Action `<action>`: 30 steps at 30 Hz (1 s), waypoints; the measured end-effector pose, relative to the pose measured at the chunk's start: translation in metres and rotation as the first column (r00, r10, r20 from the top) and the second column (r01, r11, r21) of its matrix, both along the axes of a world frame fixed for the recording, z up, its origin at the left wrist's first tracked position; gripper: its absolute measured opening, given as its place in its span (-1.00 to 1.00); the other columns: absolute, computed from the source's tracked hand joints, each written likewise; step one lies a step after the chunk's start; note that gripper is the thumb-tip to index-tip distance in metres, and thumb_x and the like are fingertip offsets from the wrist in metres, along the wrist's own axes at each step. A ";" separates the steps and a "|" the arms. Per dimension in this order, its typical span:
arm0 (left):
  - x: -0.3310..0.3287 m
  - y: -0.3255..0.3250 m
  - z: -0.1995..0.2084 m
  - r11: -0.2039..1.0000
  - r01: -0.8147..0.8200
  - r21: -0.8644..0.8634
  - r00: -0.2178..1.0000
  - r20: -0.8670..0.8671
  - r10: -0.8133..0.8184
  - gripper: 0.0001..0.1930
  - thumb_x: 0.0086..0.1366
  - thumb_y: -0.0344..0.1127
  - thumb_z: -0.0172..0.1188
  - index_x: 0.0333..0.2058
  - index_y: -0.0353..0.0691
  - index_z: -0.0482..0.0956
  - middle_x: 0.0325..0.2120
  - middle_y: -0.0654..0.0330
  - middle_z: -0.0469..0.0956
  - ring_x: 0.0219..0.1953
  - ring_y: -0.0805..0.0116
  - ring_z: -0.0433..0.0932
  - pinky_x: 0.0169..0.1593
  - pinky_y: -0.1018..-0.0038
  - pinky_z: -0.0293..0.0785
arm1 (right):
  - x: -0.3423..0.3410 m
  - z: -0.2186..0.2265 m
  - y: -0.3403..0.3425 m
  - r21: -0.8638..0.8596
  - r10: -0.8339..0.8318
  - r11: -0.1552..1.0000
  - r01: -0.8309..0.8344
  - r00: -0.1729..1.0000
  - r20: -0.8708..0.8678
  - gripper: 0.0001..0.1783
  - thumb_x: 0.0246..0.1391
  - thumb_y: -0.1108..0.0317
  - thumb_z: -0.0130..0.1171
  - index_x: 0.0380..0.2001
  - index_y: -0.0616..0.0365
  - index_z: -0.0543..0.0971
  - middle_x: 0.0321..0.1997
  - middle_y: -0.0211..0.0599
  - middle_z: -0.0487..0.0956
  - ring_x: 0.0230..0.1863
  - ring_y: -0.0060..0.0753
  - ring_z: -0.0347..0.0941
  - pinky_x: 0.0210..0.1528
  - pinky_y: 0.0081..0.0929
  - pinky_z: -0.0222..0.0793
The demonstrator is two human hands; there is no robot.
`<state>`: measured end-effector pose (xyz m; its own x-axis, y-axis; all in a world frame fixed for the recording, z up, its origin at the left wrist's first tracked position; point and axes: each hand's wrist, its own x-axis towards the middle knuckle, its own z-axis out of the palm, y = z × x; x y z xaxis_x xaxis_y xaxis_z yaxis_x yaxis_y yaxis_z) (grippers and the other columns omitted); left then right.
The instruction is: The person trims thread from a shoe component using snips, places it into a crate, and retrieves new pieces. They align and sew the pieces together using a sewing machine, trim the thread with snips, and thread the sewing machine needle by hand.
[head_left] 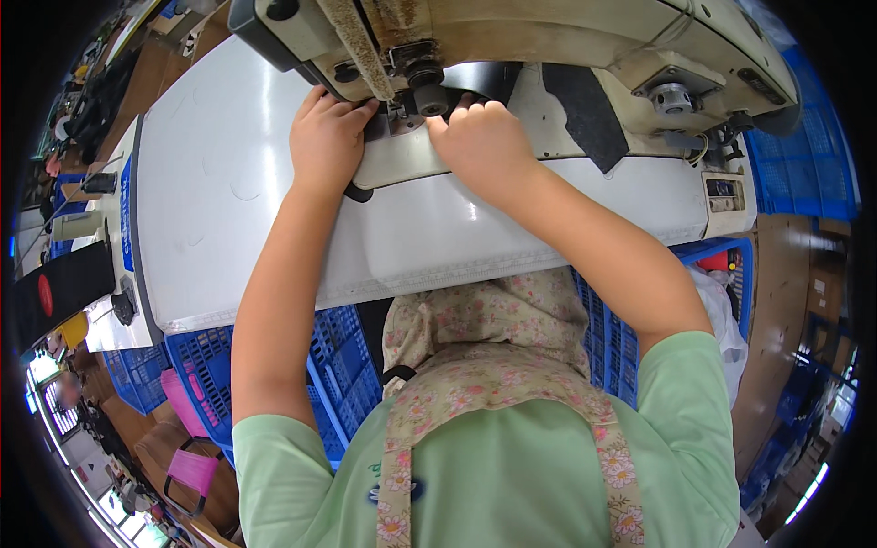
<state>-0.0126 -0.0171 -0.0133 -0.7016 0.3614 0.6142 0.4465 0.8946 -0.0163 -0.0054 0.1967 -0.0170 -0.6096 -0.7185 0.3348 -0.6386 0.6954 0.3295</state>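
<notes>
A sewing machine (566, 32) spans the top of the view, and its presser foot and needle area (402, 117) lie between my hands. My left hand (327, 142) is left of the foot, its fingers bent and held together, the tips partly hidden under the machine head. A bit of dark material shows beside its thumb. Right of the foot, my right hand (484, 146) is closed, knuckles up, at the near edge of a shiny black sheet of material (493, 80). How that sheet runs under the head is hidden.
A black ragged-edged piece (589, 114) lies on the machine bed. The white tabletop (210, 183) has a ruler strip along its near edge. Blue plastic crates (343, 365) stand below, others at right (799, 137). A pink chair (194, 470) is at lower left.
</notes>
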 end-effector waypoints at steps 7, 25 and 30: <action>0.001 0.001 0.001 1.000 0.008 -0.004 1.000 0.001 -0.008 -0.83 -0.05 -0.48 0.22 -0.45 -0.08 0.71 -0.55 0.36 0.61 -0.27 0.31 0.55 -0.11 0.44 0.47 | 0.002 0.006 0.001 0.050 0.011 0.999 -0.016 0.996 0.094 -0.58 0.01 0.41 0.13 0.00 0.17 0.54 -0.62 -0.51 0.52 -0.57 -0.49 0.48 -0.49 -0.52 0.22; 0.001 0.003 0.005 1.000 0.014 0.000 1.000 -0.022 -0.014 -0.77 -0.08 -0.49 0.18 -0.42 -0.08 0.71 -0.46 0.34 0.65 -0.22 0.31 0.56 -0.05 0.42 0.47 | 0.002 0.005 0.000 0.058 -0.006 0.998 0.001 0.997 0.075 -0.56 0.01 0.40 0.13 0.03 0.15 0.53 -0.60 -0.54 0.52 -0.52 -0.51 0.47 -0.48 -0.53 0.21; 0.001 0.001 0.003 1.000 0.007 0.001 1.000 -0.004 -0.007 -0.76 -0.08 -0.49 0.17 -0.41 -0.09 0.71 -0.44 0.33 0.65 -0.21 0.33 0.57 -0.01 0.41 0.46 | 0.003 0.005 0.000 0.021 -0.004 1.000 0.002 0.997 0.074 -0.55 0.00 0.40 0.13 0.03 0.14 0.53 -0.59 -0.53 0.52 -0.53 -0.50 0.47 -0.46 -0.52 0.22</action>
